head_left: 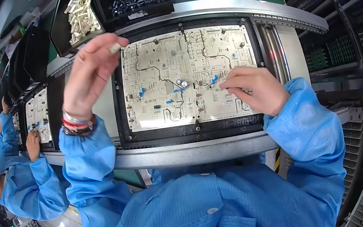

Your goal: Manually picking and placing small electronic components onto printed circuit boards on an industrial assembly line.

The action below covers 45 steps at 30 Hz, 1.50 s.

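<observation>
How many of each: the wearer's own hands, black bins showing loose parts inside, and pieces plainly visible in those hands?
Hands: 2 (left hand, right hand)
Bins: 2 (white-parts bin, dark-blue-parts bin)
Plainly visible held pieces: 1 (white piece, left hand)
Total: 5

Between the left hand (pixel 92 71) and the right hand (pixel 257 89), a wide gap is lying open over the circuit board (pixel 152 121) — only upright capacitors (pixel 184 84) and low parts are standing there. The left hand is blocking the black frame's (pixel 159 138) upper left corner, bins (pixel 158 12) crowding beyond; its front edge is staying accessible between the sleeves (pixel 88 151).
</observation>
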Each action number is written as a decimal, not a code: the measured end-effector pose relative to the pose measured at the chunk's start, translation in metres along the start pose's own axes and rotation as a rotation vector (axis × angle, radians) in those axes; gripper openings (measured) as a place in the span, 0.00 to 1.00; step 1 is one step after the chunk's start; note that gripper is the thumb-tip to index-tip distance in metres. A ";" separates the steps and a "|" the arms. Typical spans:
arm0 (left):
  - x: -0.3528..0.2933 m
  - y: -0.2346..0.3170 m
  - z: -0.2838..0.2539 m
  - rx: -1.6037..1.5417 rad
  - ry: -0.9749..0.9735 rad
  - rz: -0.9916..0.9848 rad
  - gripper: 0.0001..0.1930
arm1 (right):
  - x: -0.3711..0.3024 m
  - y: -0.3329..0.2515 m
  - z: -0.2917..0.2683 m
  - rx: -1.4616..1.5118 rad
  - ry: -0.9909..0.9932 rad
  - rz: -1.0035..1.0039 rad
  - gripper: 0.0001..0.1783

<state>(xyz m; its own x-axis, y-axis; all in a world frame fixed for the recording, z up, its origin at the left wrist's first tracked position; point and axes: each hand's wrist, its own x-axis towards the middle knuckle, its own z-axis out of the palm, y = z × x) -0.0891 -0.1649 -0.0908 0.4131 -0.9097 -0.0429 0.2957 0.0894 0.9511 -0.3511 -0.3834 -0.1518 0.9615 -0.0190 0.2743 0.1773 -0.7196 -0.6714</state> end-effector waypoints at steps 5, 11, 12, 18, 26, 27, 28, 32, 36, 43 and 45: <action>-0.002 -0.026 0.022 -0.092 -0.174 0.060 0.13 | -0.008 -0.003 0.005 -0.172 0.003 -0.068 0.08; 0.005 -0.029 0.020 -0.248 -0.183 -0.084 0.12 | -0.012 0.000 0.012 -0.133 0.016 -0.054 0.08; 0.005 -0.027 0.025 -0.232 -0.149 -0.094 0.12 | -0.011 0.000 0.012 -0.117 0.011 -0.056 0.08; 0.011 -0.022 0.041 -0.073 -0.051 -0.122 0.14 | -0.009 0.004 0.014 -0.052 0.011 -0.047 0.08; 0.030 -0.017 0.077 0.066 -0.057 -0.082 0.13 | -0.012 0.006 0.020 -0.073 0.061 -0.066 0.07; 0.034 -0.019 0.081 0.169 -0.050 -0.063 0.13 | -0.012 0.007 0.023 -0.131 0.076 -0.101 0.08; 0.039 -0.022 0.086 0.273 -0.044 -0.045 0.13 | -0.012 0.008 0.025 -0.190 0.091 -0.135 0.08; 0.055 -0.024 0.111 0.347 -0.085 -0.014 0.13 | -0.017 0.006 0.022 -0.201 0.093 -0.163 0.09; 0.070 -0.033 0.129 0.464 -0.120 0.067 0.12 | -0.018 0.006 0.023 -0.327 0.103 -0.208 0.13; 0.098 -0.072 0.158 0.883 -0.249 0.255 0.16 | -0.031 0.029 -0.048 -0.017 0.356 0.038 0.17; 0.103 -0.083 0.162 1.083 -0.279 0.326 0.19 | -0.034 0.034 -0.066 0.061 0.537 0.152 0.14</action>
<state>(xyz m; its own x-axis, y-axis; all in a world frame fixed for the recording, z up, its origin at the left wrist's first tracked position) -0.2104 -0.3321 -0.1248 0.0901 -0.9771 0.1928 -0.7358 0.0651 0.6740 -0.3916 -0.4530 -0.1384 0.7377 -0.4817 0.4731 0.0728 -0.6398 -0.7650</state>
